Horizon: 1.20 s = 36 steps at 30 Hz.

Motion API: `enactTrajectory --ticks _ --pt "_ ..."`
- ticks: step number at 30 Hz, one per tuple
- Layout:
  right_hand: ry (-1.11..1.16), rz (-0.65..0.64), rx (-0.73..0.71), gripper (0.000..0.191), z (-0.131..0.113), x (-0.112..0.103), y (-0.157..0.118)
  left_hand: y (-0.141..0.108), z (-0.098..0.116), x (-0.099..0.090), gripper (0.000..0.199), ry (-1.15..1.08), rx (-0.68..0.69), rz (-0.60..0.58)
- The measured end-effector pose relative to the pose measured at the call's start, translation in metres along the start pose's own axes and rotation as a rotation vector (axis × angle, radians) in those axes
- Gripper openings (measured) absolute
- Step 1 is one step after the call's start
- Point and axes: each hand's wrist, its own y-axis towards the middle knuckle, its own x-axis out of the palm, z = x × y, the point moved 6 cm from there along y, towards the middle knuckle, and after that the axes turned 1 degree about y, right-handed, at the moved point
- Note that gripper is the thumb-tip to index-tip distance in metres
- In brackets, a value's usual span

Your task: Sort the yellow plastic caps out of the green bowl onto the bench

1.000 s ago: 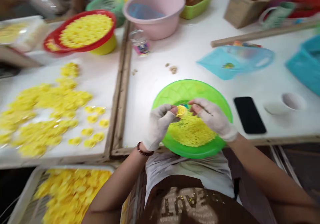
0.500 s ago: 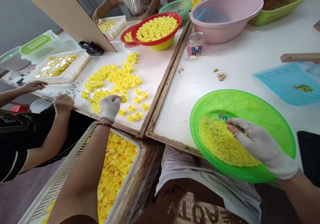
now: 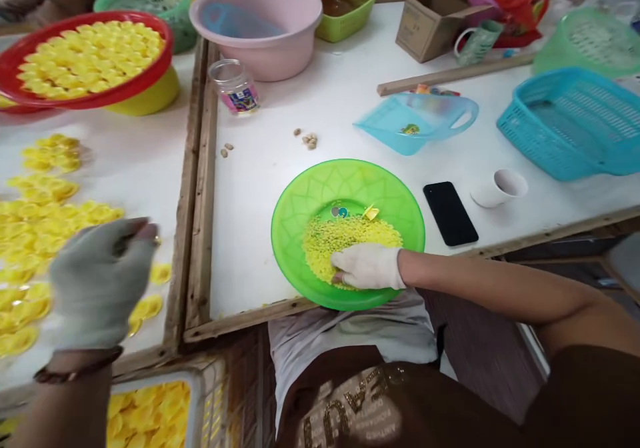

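Note:
My left hand (image 3: pixel 103 278), in a white fingerless glove, hovers over the left table by the yellow flower-shaped pieces (image 3: pixel 55 225). Its fingertips are pinched together; a tiny bright speck shows there, too small to name. My right hand (image 3: pixel 367 266), gloved the same way, reaches into a green basin (image 3: pixel 347 171). Its fingers are curled down into a heap of small yellow bits (image 3: pixel 360 233), which partly hides the tips. Beside the heap in the basin lie a yellow petal-like piece (image 3: pixel 371 213) and two small discs, one grey and one teal (image 3: pixel 343 213).
A phone (image 3: pixel 451 213) and a white cup (image 3: pixel 500 188) stand right of the basin. Beyond are a blue scoop (image 3: pixel 415 125), a blue basket (image 3: pixel 575 125), a clear jar (image 3: pixel 235 88) and a pink tub (image 3: pixel 257 51). Wooden edging (image 3: pixel 195 188) divides the tables.
The view has swung to the right. My right hand has lowered from above the basin into the yellow bits. My left hand, still pinched, is nearer the table's wooden edge.

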Motion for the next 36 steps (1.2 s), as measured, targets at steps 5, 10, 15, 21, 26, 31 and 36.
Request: enactTrajectory --ticks 5,10,15,21,26,31,36 --pt "0.573 0.221 -0.057 0.032 0.015 -0.025 -0.011 0.004 0.112 0.159 0.012 -0.208 0.299 -0.352" --pt "1.613 0.437 -0.032 0.042 0.053 -0.051 -0.032 0.008 0.155 0.292 0.001 -0.208 0.289 -0.722" --pt "2.032 0.689 -0.074 0.04 0.086 -0.07 -0.04 0.006 0.144 0.303 0.009 -0.199 0.146 -0.725" --pt "1.927 0.828 -0.159 0.043 0.074 -0.087 -0.028 -0.02 0.12 0.254 0.014 -0.607 -0.362 -0.799" --pt "1.701 0.958 -0.287 0.042 0.05 -0.092 -0.023 -0.037 0.113 0.238 0.019 -0.669 -0.443 -0.815" --pt "1.619 0.995 -0.244 0.047 0.047 -0.09 -0.019 -0.039 0.11 0.239 0.022 -0.664 -0.439 -0.848" --pt "1.659 0.991 -0.252 0.044 0.055 -0.088 -0.027 -0.04 0.112 0.231 0.027 -0.631 -0.434 -0.849"
